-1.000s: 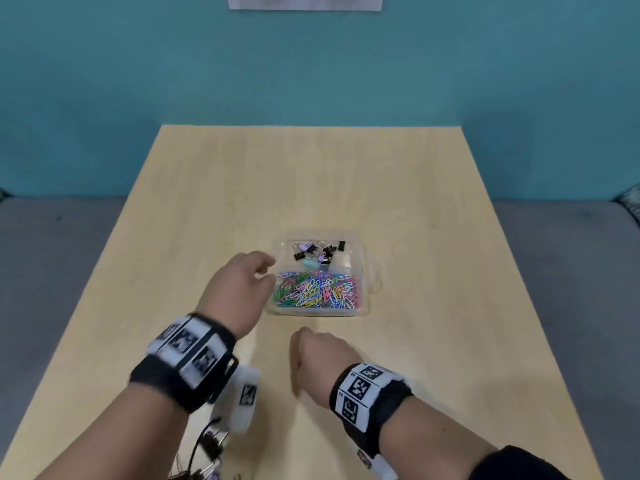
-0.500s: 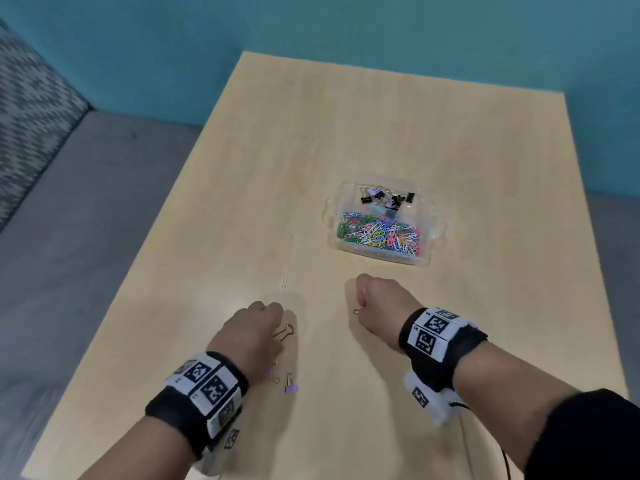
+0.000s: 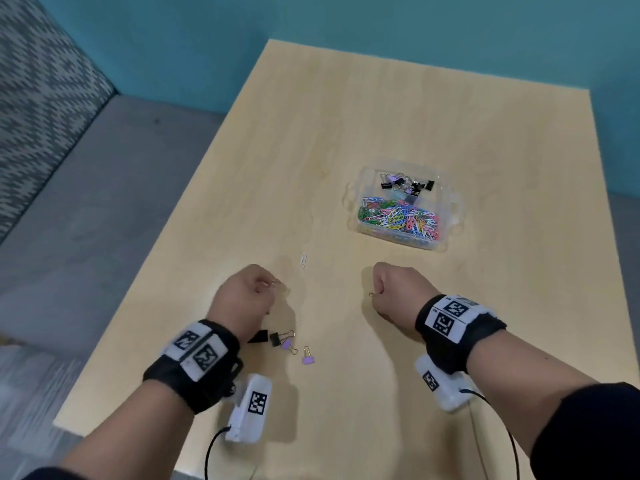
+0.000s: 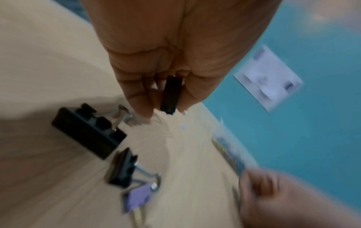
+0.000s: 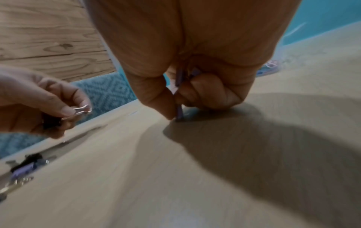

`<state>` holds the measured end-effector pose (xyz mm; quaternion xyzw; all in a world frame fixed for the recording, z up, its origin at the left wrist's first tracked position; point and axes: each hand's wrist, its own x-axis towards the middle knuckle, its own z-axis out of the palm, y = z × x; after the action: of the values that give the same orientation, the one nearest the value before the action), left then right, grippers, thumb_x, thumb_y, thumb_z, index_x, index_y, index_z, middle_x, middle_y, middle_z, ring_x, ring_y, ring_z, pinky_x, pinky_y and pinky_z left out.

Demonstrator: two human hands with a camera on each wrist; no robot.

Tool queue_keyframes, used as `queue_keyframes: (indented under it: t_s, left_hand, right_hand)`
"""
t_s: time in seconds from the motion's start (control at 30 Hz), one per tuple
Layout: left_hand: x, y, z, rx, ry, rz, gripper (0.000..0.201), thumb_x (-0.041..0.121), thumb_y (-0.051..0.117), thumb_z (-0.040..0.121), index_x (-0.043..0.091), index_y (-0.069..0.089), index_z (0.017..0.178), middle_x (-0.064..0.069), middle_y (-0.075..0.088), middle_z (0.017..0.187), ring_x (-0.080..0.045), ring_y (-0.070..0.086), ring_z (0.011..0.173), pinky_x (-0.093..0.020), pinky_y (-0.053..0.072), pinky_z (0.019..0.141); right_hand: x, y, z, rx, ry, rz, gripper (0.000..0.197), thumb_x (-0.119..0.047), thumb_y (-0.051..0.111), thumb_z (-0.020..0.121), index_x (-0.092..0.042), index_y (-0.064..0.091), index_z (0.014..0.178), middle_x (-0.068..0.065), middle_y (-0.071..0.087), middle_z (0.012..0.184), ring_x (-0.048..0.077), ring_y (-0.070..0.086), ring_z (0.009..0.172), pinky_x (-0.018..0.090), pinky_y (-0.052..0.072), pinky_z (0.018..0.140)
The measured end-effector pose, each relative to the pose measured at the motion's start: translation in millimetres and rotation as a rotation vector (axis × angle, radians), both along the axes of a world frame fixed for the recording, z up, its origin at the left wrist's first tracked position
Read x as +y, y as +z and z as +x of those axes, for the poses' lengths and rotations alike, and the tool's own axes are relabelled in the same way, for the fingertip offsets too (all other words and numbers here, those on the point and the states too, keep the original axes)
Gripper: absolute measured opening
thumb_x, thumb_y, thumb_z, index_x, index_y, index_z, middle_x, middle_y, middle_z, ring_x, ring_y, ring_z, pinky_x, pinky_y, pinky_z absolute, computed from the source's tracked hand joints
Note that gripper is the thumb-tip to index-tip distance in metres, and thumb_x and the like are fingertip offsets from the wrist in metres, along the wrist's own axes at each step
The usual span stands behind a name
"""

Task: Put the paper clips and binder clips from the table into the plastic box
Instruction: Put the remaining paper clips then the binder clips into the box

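Observation:
The clear plastic box (image 3: 454,206) on the table holds coloured paper clips in front and binder clips behind. My left hand (image 3: 247,299) pinches a black binder clip (image 4: 170,94) a little above the table. My right hand (image 3: 393,291) is curled round a purple binder clip (image 5: 179,113), whose wire loop (image 3: 371,294) sticks out at the left. On the table near my left wrist lie two black binder clips (image 3: 275,338) (image 4: 89,129) and two purple ones (image 3: 286,344) (image 3: 307,359). A white paper clip (image 3: 303,260) lies beyond my left hand.
The light wooden table (image 3: 346,133) has its left edge close to my left arm; grey floor and a patterned rug (image 3: 41,98) lie beyond it. A teal wall stands behind. Wrist cameras (image 3: 251,407) hang under both wrists.
My left hand left the box and came back to the loose clips, where it picked up a black binder clip. My right hand stays closed on its clip. The head view swung left.

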<state>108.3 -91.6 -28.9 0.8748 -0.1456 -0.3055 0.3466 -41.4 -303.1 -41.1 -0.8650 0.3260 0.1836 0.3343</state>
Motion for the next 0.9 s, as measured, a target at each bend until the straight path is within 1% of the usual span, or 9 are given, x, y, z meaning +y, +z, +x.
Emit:
queue_keyframes:
  t_s: [0.07, 0.13, 0.2, 0.3, 0.47, 0.6, 0.7, 0.77, 0.9]
  left_hand:
    - [15, 6, 8, 0.193, 0.266, -0.141, 0.008, 0.0, 0.057, 0.079, 0.005, 0.062, 0.082, -0.014, 0.064, 0.075, -0.027, 0.064, 0.062, -0.046, 0.058, 0.071]
    - [31, 10, 10, 0.24, 0.324, -0.159, 0.004, -0.003, 0.057, 0.079, 0.0, 0.057, 0.079, -0.017, 0.06, 0.073, -0.029, 0.062, 0.06, -0.046, 0.058, 0.068]
    - [43, 8, 6, 0.068, 0.133, 0.002, 0.008, 0.002, 0.057, 0.075, 0.009, 0.057, 0.077, -0.007, 0.06, 0.071, -0.022, 0.056, 0.06, -0.035, 0.05, 0.058]
    - [50, 6, -11, -0.17, -0.214, 0.242, 0.012, 0.019, 0.06, 0.078, 0.029, 0.055, 0.081, 0.006, 0.053, 0.084, -0.013, 0.055, 0.068, -0.023, 0.038, 0.059]
    - [50, -6, -26, -0.199, -0.415, 0.363, 0.027, 0.046, 0.064, 0.076, 0.04, 0.041, 0.09, 0.012, 0.036, 0.09, -0.01, 0.054, 0.066, -0.024, 0.044, 0.06]
    - [39, -8, -30, -0.245, -0.467, 0.35, 0.03, 0.053, 0.059, 0.082, 0.032, 0.041, 0.094, 0.01, 0.034, 0.091, -0.012, 0.055, 0.063, -0.028, 0.047, 0.059]
    - [35, -8, -33, -0.256, -0.459, 0.342, 0.02, 0.04, 0.054, 0.087, 0.028, 0.037, 0.092, 0.008, 0.035, 0.091, -0.015, 0.054, 0.06, -0.027, 0.043, 0.055]
    - [34, -9, -34, -0.236, -0.422, 0.322, 0.019, 0.029, 0.054, 0.084, 0.027, 0.036, 0.089, 0.006, 0.039, 0.089, -0.019, 0.055, 0.059, -0.028, 0.042, 0.053]
    - [29, -4, -31, -0.067, -0.235, 0.236, 0.016, 0.027, 0.057, 0.078, 0.026, 0.042, 0.084, 0.007, 0.052, 0.091, -0.015, 0.061, 0.057, -0.03, 0.047, 0.056]
  right_hand:
    - [-5, 3, -1, -0.044, -0.097, 0.069, 0.01, -0.008, 0.056, 0.071, -0.016, 0.05, 0.07, 0.002, 0.06, 0.071, 0.022, 0.056, 0.065, 0.031, 0.045, 0.055]
    - [-15, 11, 1, -0.128, -0.302, 0.29, 0.019, 0.0, 0.059, 0.074, -0.014, 0.049, 0.067, 0.003, 0.052, 0.056, 0.017, 0.048, 0.046, 0.024, 0.035, 0.041]
    - [-32, 23, 6, -0.239, -0.55, 0.59, 0.029, 0.008, 0.057, 0.081, -0.015, 0.045, 0.069, 0.004, 0.038, 0.048, 0.013, 0.033, 0.035, 0.019, 0.022, 0.038]
    - [-74, 36, 24, -0.342, -0.683, 0.602, 0.034, 0.008, 0.057, 0.083, -0.019, 0.043, 0.068, 0.004, 0.036, 0.053, 0.012, 0.029, 0.039, 0.018, 0.022, 0.039]
    - [-133, 47, 66, -0.3, -0.622, 0.167, 0.021, -0.001, 0.065, 0.076, -0.012, 0.05, 0.068, 0.014, 0.051, 0.057, 0.021, 0.045, 0.047, 0.033, 0.042, 0.047]
    - [-141, 51, 81, -0.265, -0.588, 0.131, 0.01, -0.01, 0.064, 0.082, -0.01, 0.057, 0.075, 0.014, 0.059, 0.067, 0.027, 0.059, 0.058, 0.051, 0.058, 0.073]
    - [-138, 53, 76, -0.249, -0.474, -0.085, 0.018, -0.02, 0.062, 0.082, -0.004, 0.062, 0.091, 0.021, 0.063, 0.09, 0.028, 0.06, 0.074, 0.051, 0.057, 0.076]
    - [-120, 55, 63, -0.276, -0.379, -0.24, 0.022, -0.025, 0.06, 0.082, -0.013, 0.062, 0.101, 0.013, 0.064, 0.098, 0.027, 0.06, 0.082, 0.038, 0.052, 0.077]
    - [-21, 42, 20, -0.245, -0.001, -0.146, 0.018, -0.024, 0.058, 0.086, -0.019, 0.06, 0.102, 0.003, 0.064, 0.094, 0.025, 0.06, 0.087, 0.034, 0.047, 0.076]
